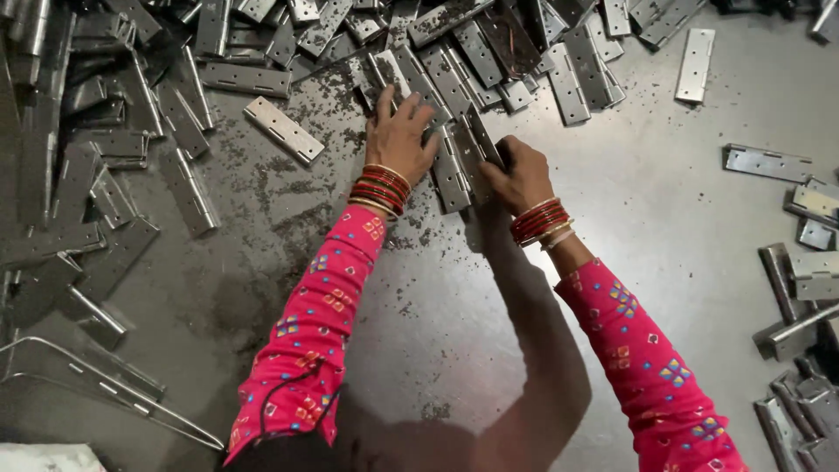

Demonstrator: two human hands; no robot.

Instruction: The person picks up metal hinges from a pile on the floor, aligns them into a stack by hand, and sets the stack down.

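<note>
My left hand [400, 133] lies flat, fingers spread, on a bunch of grey metal hinges [450, 170] at the near edge of a big heap. My right hand [517, 173] grips the same bunch from the right side, fingers curled around an upright hinge leaf [482, 140]. Both wrists carry red and gold bangles, and both arms are in pink patterned sleeves. The hinges under my palms are partly hidden.
A large heap of hinges [489, 44] covers the far and left floor. One lone hinge [282, 129] lies left of my hand; another [696, 65] lies at the far right. More hinges [804, 288] sit along the right edge. A bent wire rod [105, 389] lies near left. Dark metal grit speckles the grey floor [664, 210].
</note>
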